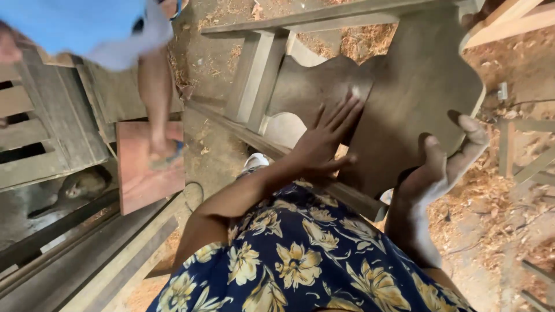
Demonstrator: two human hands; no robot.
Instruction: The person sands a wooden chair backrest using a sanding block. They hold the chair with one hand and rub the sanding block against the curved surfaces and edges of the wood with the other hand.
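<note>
Floral shirt (300, 266) near; left hand (324, 141) flat, open on stiff, heavyish panel (416, 86); right hand (445, 167) grips edge w/ curled fingers—best hold.

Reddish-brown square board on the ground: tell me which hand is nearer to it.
Left. The left hand lies flat on the carved wooden panel, closer to the reddish-brown board; the right hand grips the panel's far edge.

- Head view: worn camera, looking steeply down, close over both hands on a carved panel (404, 98).
- Floral lap at 6 o'clock; bystander's leg (155, 98) at 10 o'clock.
</note>
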